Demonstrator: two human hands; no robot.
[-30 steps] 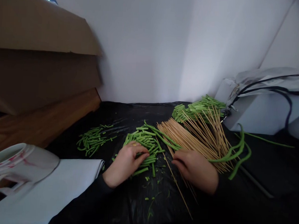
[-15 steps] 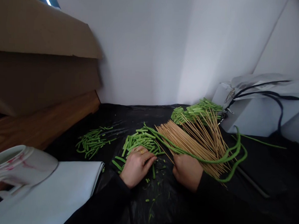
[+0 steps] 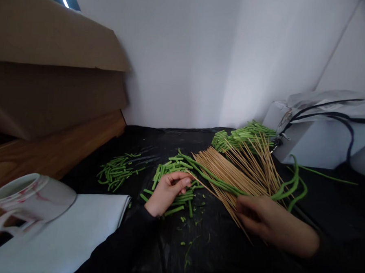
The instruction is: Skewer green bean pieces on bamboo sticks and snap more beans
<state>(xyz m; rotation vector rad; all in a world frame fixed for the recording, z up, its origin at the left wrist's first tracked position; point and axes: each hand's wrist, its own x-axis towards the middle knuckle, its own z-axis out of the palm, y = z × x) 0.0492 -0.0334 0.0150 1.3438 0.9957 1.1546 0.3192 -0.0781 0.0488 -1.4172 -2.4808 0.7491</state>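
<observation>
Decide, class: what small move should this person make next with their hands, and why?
Probably lift the long green beans off the bamboo skewers with the left hand. The beans lie across the skewers, the right hand is on the skewers, and the left hand sits close to the beans.

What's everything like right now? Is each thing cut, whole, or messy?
left hand: fingers curled, above the cut beans
right hand: fingers on the skewers
wooden skewers: loose, fanned out
long green bean: whole, lying across the skewers
cut green beans: chopped, heaped
black plastic sheet: crumpled
white mug: red-marked, top open
</observation>
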